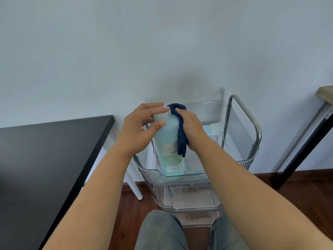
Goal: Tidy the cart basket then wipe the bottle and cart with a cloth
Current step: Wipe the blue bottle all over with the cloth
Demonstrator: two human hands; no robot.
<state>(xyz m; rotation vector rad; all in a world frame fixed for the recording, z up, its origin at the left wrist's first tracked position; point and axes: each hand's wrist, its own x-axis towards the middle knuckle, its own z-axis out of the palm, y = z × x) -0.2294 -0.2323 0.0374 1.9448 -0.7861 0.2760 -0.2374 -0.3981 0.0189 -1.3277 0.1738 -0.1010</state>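
A tall translucent bottle of pale blue-green liquid stands upright in the top basket of a clear plastic cart with a metal frame. My left hand holds the bottle's top, thumb and fingers curled around it. My right hand grips a dark blue cloth and presses it against the bottle's right side near the shoulder. The cloth's tail hangs down beside the label.
A black table stands to the left, its white leg close to the cart. A pale blue item with a white tag lies at the basket's back. A lower basket sits beneath. Another table's black leg slants at right. My knees are below.
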